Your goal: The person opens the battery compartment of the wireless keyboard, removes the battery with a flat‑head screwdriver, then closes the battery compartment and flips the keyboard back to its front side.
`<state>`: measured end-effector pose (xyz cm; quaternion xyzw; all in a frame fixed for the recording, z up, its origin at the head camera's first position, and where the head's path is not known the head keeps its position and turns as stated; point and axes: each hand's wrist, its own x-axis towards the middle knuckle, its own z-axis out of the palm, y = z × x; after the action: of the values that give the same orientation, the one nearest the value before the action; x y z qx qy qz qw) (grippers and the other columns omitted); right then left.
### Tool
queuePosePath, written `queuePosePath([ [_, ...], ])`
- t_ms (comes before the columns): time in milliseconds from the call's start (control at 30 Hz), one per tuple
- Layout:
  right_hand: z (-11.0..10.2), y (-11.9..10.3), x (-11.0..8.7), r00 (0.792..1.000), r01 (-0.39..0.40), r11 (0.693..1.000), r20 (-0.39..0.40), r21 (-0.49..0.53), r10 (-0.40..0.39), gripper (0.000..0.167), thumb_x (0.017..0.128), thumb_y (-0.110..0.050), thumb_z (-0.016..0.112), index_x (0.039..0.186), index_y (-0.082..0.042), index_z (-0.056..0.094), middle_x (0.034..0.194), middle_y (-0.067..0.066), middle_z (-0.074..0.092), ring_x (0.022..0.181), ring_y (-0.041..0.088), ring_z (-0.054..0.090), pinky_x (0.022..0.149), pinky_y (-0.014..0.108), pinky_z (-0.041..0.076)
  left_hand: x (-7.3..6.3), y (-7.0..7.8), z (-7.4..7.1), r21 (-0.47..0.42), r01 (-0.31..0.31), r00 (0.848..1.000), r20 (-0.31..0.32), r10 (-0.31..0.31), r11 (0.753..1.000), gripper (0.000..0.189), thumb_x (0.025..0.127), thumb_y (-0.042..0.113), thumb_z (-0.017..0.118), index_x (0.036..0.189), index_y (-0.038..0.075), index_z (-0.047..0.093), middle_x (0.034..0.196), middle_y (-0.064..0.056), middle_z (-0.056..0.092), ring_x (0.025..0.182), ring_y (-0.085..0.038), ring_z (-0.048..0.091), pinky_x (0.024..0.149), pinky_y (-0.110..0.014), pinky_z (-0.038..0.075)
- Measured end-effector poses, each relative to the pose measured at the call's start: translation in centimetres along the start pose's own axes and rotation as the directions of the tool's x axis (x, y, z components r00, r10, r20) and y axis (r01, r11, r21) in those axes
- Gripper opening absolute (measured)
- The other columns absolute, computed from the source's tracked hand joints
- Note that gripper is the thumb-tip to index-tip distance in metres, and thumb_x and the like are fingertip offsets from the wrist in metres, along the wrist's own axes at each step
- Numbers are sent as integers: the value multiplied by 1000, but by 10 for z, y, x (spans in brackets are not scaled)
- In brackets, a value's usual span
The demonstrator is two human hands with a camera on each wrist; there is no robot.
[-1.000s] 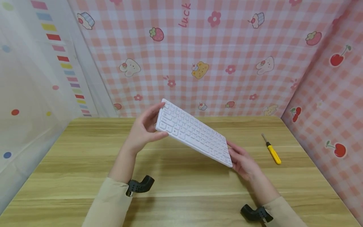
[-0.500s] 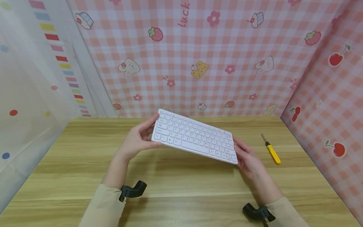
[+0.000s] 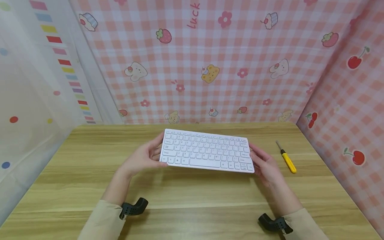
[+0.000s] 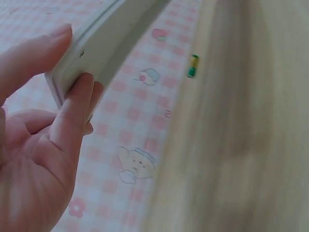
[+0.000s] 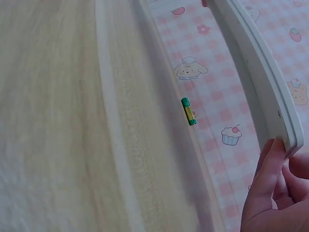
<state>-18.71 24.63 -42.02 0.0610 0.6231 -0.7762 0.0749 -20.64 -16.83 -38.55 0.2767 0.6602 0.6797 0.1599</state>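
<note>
A white keyboard (image 3: 207, 150) is held up above the wooden table, its keys facing the head camera and its right end slightly lower. My left hand (image 3: 140, 160) grips its left end, the thumb at the front corner. At the opposite end my right hand (image 3: 267, 166) pinches the keyboard. Both wrist views show the keyboard's edge and underside, with fingers (image 4: 72, 116) beneath it on the left. A green and yellow battery (image 5: 189, 111) lies near the table's back edge; in the head view it cannot be seen.
A screwdriver (image 3: 288, 162) with a yellow handle lies on the wooden table (image 3: 192, 213), right of my right hand. Pink checked cloth (image 3: 228, 50) hangs behind the table and along its right side. A pale dotted curtain (image 3: 33, 140) hangs at the left.
The keyboard's left end has come down, so that it is now nearly level and its keys show more fully. My left hand has lowered with it; the right hand has shifted slightly right.
</note>
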Motion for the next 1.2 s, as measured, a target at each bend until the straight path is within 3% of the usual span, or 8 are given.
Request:
queuePosePath([
  [300,0,3,0,1000,18,993,0,-114,-18,54,102,-16,56,153,-9,38,115,-5,61,95,9,64,80,26,54,-13,-17,-2,66,108,994,-36,-106,992,107,77,-15,75,157,2,6,150,-34,31,122,-41,55,90,-38,52],
  [567,-6,9,-1,993,37,965,119,-260,-6,58,100,-12,60,153,-10,38,131,11,50,103,16,61,85,30,54,-33,-24,-5,240,196,980,-69,-184,951,106,77,-3,82,156,-3,11,128,-33,56,107,-35,65,84,-33,55],
  [800,-12,16,2,964,78,932,265,-355,20,64,96,-8,64,153,-7,36,139,24,45,108,22,60,87,35,54,-44,-34,-9,331,219,976,-81,-203,918,106,76,2,85,155,-3,14,131,-29,56,102,-27,67,78,-31,56],
  [1033,-14,16,-1,934,144,872,355,-468,36,67,94,-4,66,152,0,33,137,31,46,109,26,60,86,34,55,-53,-38,-9,310,188,982,-40,-184,932,105,77,0,83,153,-9,11,146,-35,37,103,-27,65,75,-30,56],
  [1200,-11,16,-1,924,172,855,382,-489,33,65,94,1,64,151,4,32,135,33,47,109,28,59,84,34,55,-56,-41,-9,306,201,979,-43,-198,930,105,77,1,83,153,-9,12,146,-33,38,102,-24,65,76,-29,56],
])
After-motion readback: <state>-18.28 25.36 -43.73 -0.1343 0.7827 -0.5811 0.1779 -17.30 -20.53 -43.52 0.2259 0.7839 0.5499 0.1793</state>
